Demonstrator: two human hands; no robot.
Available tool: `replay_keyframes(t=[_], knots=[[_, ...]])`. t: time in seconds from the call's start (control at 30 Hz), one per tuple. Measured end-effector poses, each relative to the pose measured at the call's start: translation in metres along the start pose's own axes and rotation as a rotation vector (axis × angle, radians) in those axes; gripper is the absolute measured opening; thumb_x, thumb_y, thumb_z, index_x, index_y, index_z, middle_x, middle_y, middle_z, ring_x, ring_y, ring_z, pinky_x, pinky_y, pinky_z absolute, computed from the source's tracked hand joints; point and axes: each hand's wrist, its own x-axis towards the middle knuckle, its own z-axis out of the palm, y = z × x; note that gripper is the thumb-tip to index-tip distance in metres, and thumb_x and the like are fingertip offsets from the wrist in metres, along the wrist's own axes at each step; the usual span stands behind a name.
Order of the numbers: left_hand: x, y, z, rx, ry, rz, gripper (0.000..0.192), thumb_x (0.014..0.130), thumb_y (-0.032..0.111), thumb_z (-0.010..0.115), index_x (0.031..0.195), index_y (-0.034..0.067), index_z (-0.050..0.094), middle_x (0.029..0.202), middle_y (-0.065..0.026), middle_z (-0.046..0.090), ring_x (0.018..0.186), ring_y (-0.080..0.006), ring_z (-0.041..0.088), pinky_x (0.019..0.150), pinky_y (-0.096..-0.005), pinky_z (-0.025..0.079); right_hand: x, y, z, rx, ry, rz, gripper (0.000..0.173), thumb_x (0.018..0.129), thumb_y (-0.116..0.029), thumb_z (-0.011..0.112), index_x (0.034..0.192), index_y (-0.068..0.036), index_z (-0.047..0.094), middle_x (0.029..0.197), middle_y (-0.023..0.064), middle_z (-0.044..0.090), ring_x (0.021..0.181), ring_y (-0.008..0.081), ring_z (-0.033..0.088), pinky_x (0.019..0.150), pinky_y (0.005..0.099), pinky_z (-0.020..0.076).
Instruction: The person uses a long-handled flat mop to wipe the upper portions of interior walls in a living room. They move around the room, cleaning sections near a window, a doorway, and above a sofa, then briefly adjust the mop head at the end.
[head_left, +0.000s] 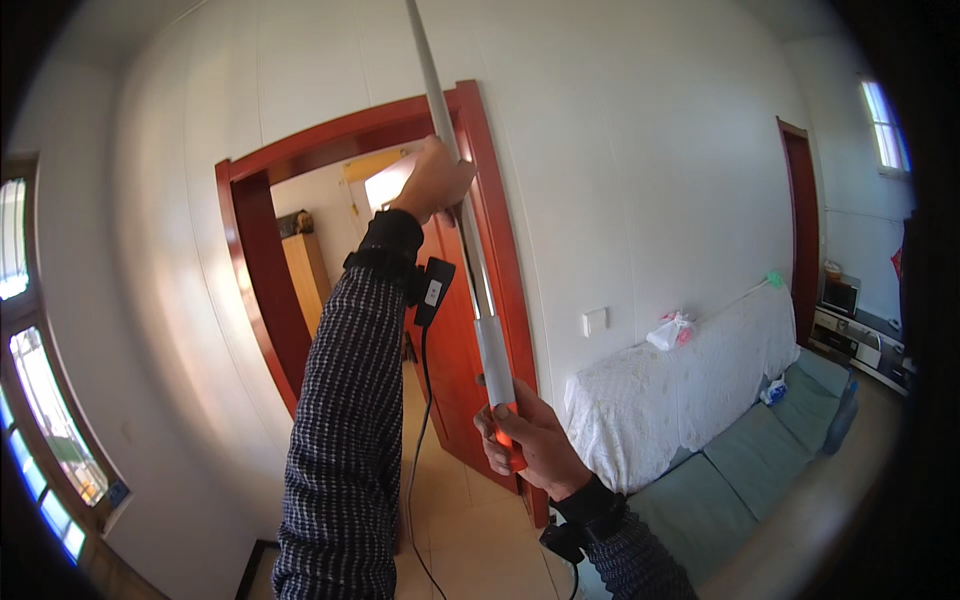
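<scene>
A long grey pole (429, 71) rises from before me and runs out of the picture at the top. My left hand (437, 180) is wrapped around its shaft, high up near the top corner of the red door frame. Lower down, my right hand (529, 439) grips the orange end (511, 448) of the pole, thumb resting on top. Between the hands is a shiny metal stretch that enters a wider grey sleeve (495, 356) just above the orange part. The pole's upper end is out of view.
A red door frame (491, 195) with an inward-opened red door (442, 352) stands ahead. To the right are a green sofa (697, 502) with a white lace cover (675, 397), and a wall switch (595, 322). Windows (56, 412) line the left. Cables (420, 450) hang from my wrist devices.
</scene>
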Motion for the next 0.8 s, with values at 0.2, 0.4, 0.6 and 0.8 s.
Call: replay_keyframes(t=[0.2, 0.4, 0.6, 0.8], knots=[[0.035, -0.025, 0.023, 0.071, 0.035, 0.093, 0.058, 0.096, 0.017, 0.056, 0.132, -0.018, 0.026, 0.08, -0.0208, 0.061, 0.056, -0.0301, 0.07, 0.04, -0.0403, 0.059, 0.008, -0.002, -0.023, -0.101, 0.174, -0.035, 0.015, 0.108, -0.02, 0.054, 0.111, -0.006, 0.049, 0.087, 0.0031, 0.056, 0.061, 0.0084, 0.053, 0.052, 0.0259, 0.0423], [0.039, -0.032, 0.082, -0.024, 0.086, 0.09, 0.053, 0.094, 0.011, 0.059, 0.124, -0.017, 0.025, 0.101, -0.0343, 0.062, 0.071, -0.0428, 0.072, 0.042, -0.0471, 0.062, -0.008, -0.006, -0.067, -0.255, 0.31, 0.014, 0.017, 0.108, -0.025, 0.056, 0.109, -0.008, 0.051, 0.077, -0.0015, 0.051, 0.056, 0.0052, 0.049, 0.049, 0.0236, 0.0396], [-0.007, -0.084, 0.194, -0.074, 0.04, 0.102, 0.054, 0.092, 0.011, 0.062, 0.124, -0.01, 0.024, 0.085, -0.0342, 0.065, 0.073, -0.0477, 0.07, 0.055, -0.0528, 0.057, -0.066, 0.041, -0.149, -0.484, 0.502, 0.123, 0.028, 0.1, -0.03, 0.068, 0.107, -0.007, 0.054, 0.07, -0.0022, 0.052, 0.051, 0.0061, 0.049, 0.046, 0.0248, 0.0401], [-0.139, -0.137, 0.33, -0.199, -0.075, 0.111, 0.064, 0.093, 0.012, 0.06, 0.134, -0.011, 0.016, 0.075, -0.0378, 0.061, 0.073, -0.0571, 0.064, 0.064, -0.0612, 0.051, -0.185, 0.127, -0.243, -0.798, 0.664, 0.474, 0.026, 0.086, -0.022, 0.077, 0.07, -0.005, 0.064, 0.058, 0.0022, 0.062, 0.049, 0.0121, 0.06, 0.047, 0.0314, 0.0477]])
